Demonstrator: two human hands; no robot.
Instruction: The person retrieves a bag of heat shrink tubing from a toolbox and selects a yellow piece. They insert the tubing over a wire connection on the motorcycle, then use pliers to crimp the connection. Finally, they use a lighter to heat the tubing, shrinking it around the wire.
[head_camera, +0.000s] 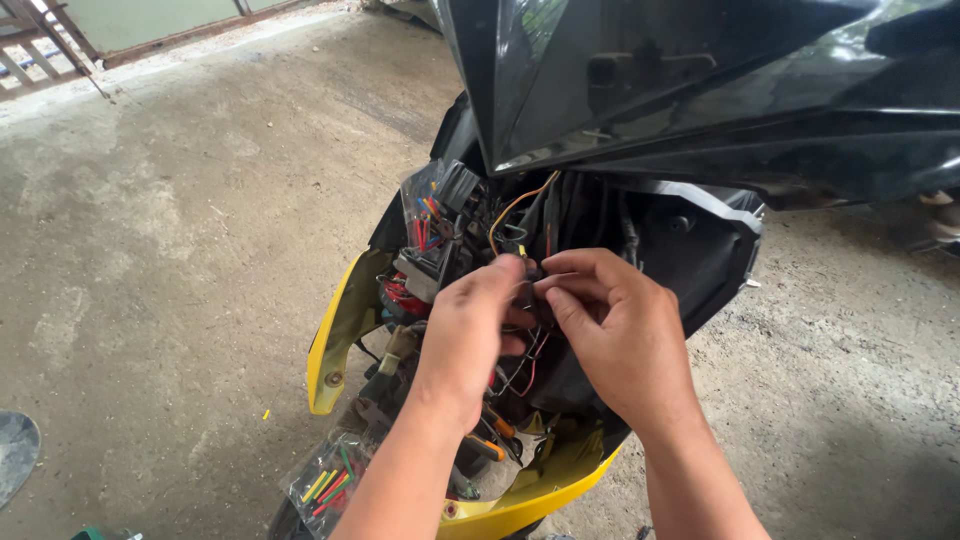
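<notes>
— Honestly, how tight is that grip right now?

— Both are pinched narrow. The left hand (468, 335) and the right hand (615, 335) meet fingertip to fingertip on a small dark connector (530, 290), just in front of the opened nose of the scooter, under the glossy black front panel (700, 90).

— So the connector sits up in the wiring, not down on the floor?

— Yes, it hangs in the loom, with thin red and dark wires (525, 375) looping below the fingers and an orange wire (515, 208) arching above them. Whether the connector is one piece or two halves, I cannot tell; the fingers cover it.

— What could go wrong?

— I would judge the thin wires the weak point. Pulling on the leads instead of the body could tear one from its terminal. A slip could also drop it into the cavity behind the yellow fender (345, 320).

— Anything else close by?

— A clear bag of coloured sleeves (325, 485) lies low on the bodywork, and an orange-handled tool (490, 440) rests below the wrists. An elbow could knock either onto the concrete floor (180, 250).
</notes>
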